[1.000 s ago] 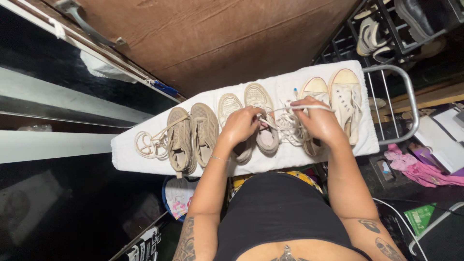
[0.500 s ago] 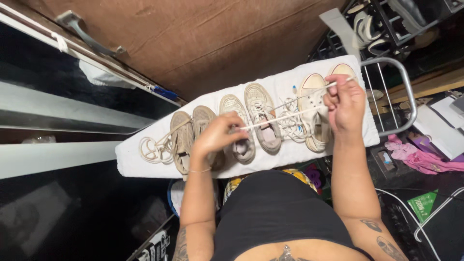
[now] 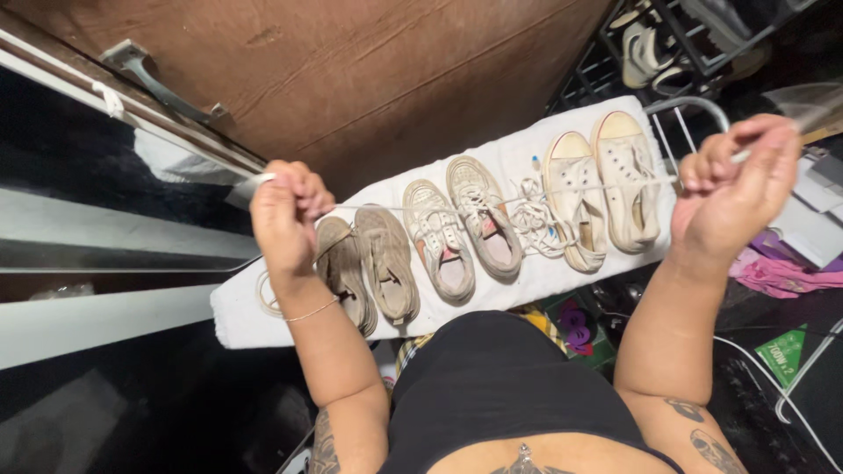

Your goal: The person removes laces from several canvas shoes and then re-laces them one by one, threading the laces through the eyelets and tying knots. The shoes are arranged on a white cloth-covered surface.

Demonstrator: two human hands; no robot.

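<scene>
Two hands stretch one white shoelace [image 3: 518, 197] taut in the head view. Left hand [image 3: 285, 215] is fisted on one end, right hand [image 3: 733, 189] pinches the other. Lace spans above six worn shoes: brown pair [image 3: 369, 268], middle pair [image 3: 461, 228], cream pair [image 3: 601, 189], on a white-covered board [image 3: 527, 281]. Loose lace pile [image 3: 536, 224] lies between pairs. Shoe rack [image 3: 676, 44] stands behind.

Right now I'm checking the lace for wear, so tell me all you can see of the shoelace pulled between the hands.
The shoelace is thin, pale and cord-like, pulled taut in a near-straight line above the shoes. The left hand pinches one end, the right hand the other, raised higher. It looks whole; fraying is too small to tell.
</scene>
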